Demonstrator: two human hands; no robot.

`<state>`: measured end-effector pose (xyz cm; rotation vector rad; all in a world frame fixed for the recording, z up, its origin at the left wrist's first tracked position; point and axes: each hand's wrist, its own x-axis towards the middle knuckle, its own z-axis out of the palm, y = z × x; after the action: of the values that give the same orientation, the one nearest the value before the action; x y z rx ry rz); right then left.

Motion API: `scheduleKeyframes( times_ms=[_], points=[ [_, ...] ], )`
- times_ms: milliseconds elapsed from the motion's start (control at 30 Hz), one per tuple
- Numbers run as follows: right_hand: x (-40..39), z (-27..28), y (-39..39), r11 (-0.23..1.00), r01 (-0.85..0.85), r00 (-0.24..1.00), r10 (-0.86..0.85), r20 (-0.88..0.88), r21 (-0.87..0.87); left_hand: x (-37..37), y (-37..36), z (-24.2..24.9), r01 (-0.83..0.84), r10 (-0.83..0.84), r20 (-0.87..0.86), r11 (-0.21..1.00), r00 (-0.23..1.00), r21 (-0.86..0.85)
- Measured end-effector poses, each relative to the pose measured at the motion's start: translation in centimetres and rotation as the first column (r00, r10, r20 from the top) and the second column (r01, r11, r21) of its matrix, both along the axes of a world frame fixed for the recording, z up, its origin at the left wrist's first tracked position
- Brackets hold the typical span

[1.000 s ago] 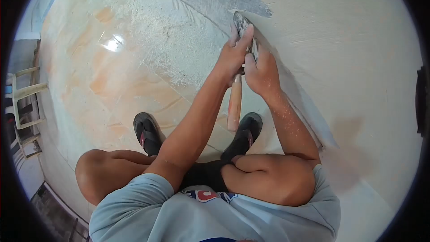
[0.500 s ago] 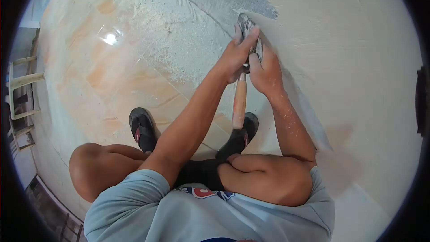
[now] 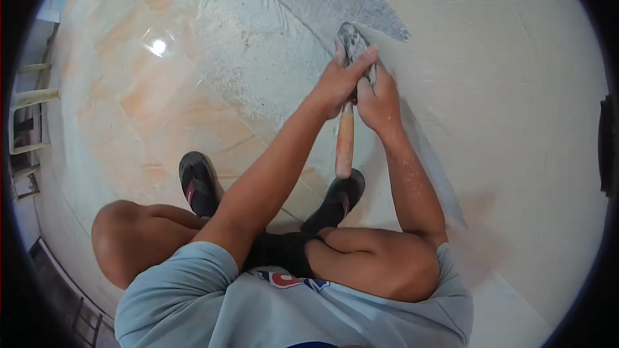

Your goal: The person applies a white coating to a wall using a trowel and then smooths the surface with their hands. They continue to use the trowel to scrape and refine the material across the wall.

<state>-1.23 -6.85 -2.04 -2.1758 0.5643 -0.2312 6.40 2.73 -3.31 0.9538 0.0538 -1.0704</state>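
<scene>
My left hand and my right hand are close together at upper centre, both closed around a trowel with a dark metal blade smeared with pale powder. Its wooden handle hangs down below my hands, towards my body, with no fingers around it. The blade's rounded end sticks out above my fingers, near a grey rough patch on the pale surface. White dust coats my fingertips and my right forearm.
Pale crumbs lie scattered over the orange-marbled tiles to the left. My feet in dark sandals rest on the floor. A pale slatted frame stands at the far left edge.
The view has shifted slightly, so the grey patch appears a little lower and further right. Both hands still hold the trowel, with its blade tilted a little differently.
</scene>
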Motion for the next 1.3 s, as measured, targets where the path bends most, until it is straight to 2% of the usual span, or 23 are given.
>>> scheduleKeyframes(
  times_ms=[67,167,200,300,333,367,400,467,533,567,600,633,667,733,800,867,900,933,1000,1067,1167,1233,1300],
  points=[
    [-0.6,0.5,0.3,1.0,0.006,1.0,-0.006,-0.025,0.013,0.8,0.0,-1.6,0.131,-0.133,-0.036,0.99,0.99,-0.053],
    [-0.7,0.4,0.2,0.998,0.025,1.0,-0.024,-0.008,0.059,-0.6,-0.9,-1.3,-0.017,0.017,0.002,0.999,1.0,-0.033],
    [-0.6,0.1,0.0,0.998,0.015,1.0,-0.014,-0.021,0.068,-0.2,-0.6,-1.0,-0.006,0.01,0.056,0.998,0.998,-0.067],
    [-0.4,-1.1,-0.2,0.999,-0.018,1.0,0.017,0.016,0.037,1.6,-0.1,-1.5,0.12,-0.12,-0.006,0.991,0.993,-0.052],
    [-0.4,-1.1,-0.1,1.0,-0.022,1.0,0.022,0.016,0.01,1.0,-0.2,-2.0,0.11,-0.111,-0.017,0.992,0.994,-0.058],
    [-0.4,-0.9,-0.1,0.999,-0.032,0.999,0.033,0.016,-0.019,0.3,-0.5,-2.5,0.066,-0.067,-0.015,0.997,0.998,-0.039],
    [-0.8,-0.1,0.1,0.997,0.021,1.0,-0.02,-0.013,0.07,0.2,-0.8,-2.2,0.018,-0.019,-0.009,1.0,1.0,-0.021],
    [-1.7,-0.5,-0.3,0.999,0.027,0.998,-0.029,0.048,0.033,-0.5,-1.4,-2.1,0.01,-0.01,0.02,1.0,1.0,-0.001],
    [-0.8,-0.3,-0.3,0.998,0.032,0.999,-0.034,0.039,0.059,-1.1,-1.8,-1.2,-0.192,0.186,0.099,0.98,0.977,0.045],
    [-0.6,-1.6,-0.9,0.999,0.026,1.0,-0.026,0.014,0.044,-0.2,-1.3,-1.7,-0.084,0.079,0.078,0.994,0.994,0.065],
    [-0.7,-2.4,-1.3,0.999,0.021,1.0,-0.021,-0.01,0.031,0.4,-1.4,-2.8,-0.056,0.054,0.059,0.998,0.997,0.028],
    [-0.5,-1.2,-0.1,0.998,0.002,0.998,0.003,0.067,-0.061,0.3,-1.4,-3.3,-0.024,0.025,0.058,1.0,0.998,-0.009],
    [-0.5,0.0,0.6,0.998,-0.007,0.998,0.011,0.063,-0.067,0.1,-1.3,-3.4,-0.021,0.022,0.048,1.0,0.999,-0.021],
    [-0.3,2.1,1.6,0.986,0.114,0.993,-0.114,-0.006,0.124,-0.3,-1.2,-2.2,-0.02,0.014,0.116,0.999,0.993,0.047],
    [-0.9,0.2,0.1,0.987,0.087,0.995,-0.08,-0.059,0.138,-0.4,-1.5,-2.4,-0.049,0.047,0.09,0.999,0.995,0.01],
    [-1.0,-1.3,-0.7,0.999,0.025,0.999,-0.025,-0.02,0.026,-0.2,-1.2,-2.7,-0.031,0.023,0.119,0.997,0.993,0.067],
    [-0.1,-0.8,0.4,0.999,0.0,0.99,0.006,0.138,-0.041,0.6,-0.5,-2.6,0.023,-0.023,0.079,1.0,0.997,0.009],
    [-0.6,-0.8,0.3,0.999,0.0,0.991,0.005,0.133,-0.041,0.1,-0.6,-2.7,0.023,-0.024,0.074,1.0,0.997,0.009],
    [-1.0,-0.5,-0.2,0.976,0.09,0.994,-0.076,-0.077,0.198,-0.1,-1.0,-2.4,-0.032,0.027,0.101,0.999,0.994,0.044],
    [-1.1,-0.1,-0.2,0.984,0.074,0.996,-0.066,-0.057,0.165,-0.6,-1.1,-1.7,-0.082,0.079,0.147,0.997,0.986,0.012],
    [-1.8,-0.7,-0.5,0.999,0.033,0.999,-0.033,-0.008,0.041,-0.5,-0.8,-1.0,-0.028,0.025,0.112,0.999,0.993,0.022],
    [-2.2,-1.1,-0.7,0.996,0.053,0.999,-0.053,-0.009,0.071,-0.4,-0.4,-0.6,0.005,-0.012,0.127,0.999,0.992,0.054],
    [-2.5,-0.6,-0.3,0.978,0.123,0.991,-0.129,0.029,0.166,-1.2,-1.2,-0.8,-0.032,0.028,0.139,0.999,0.99,0.031]
  ],
)
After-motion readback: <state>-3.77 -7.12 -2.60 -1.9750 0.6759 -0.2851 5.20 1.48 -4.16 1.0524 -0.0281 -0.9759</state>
